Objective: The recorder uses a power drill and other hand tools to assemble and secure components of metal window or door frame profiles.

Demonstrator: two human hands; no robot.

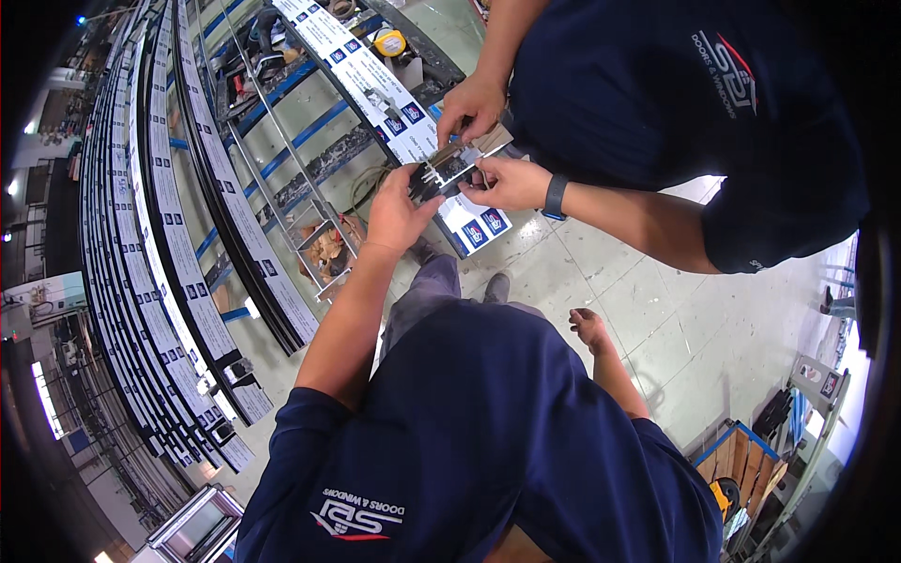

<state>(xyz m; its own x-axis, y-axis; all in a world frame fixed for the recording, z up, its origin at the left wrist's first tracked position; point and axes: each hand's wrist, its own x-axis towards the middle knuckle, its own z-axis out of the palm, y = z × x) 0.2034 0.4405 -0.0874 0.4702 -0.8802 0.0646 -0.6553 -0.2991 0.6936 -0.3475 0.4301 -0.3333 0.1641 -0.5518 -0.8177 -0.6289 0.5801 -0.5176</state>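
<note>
Centre top of frame: left hand [399, 211] fingers clamped on end of metal frame bar [441, 169]; co-worker's hands [488, 141] fitting it. Right hand [589, 327] loosely curled, empty. Alignment step, probably; next needs steady hold.

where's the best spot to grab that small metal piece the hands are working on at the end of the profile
Probably its bare near end. The small metal piece lies across the end of the wrapped profile. The co-worker's hands cover its far side, and the left hand already pinches the near end. Come from below, fingers across its narrow width.
</note>
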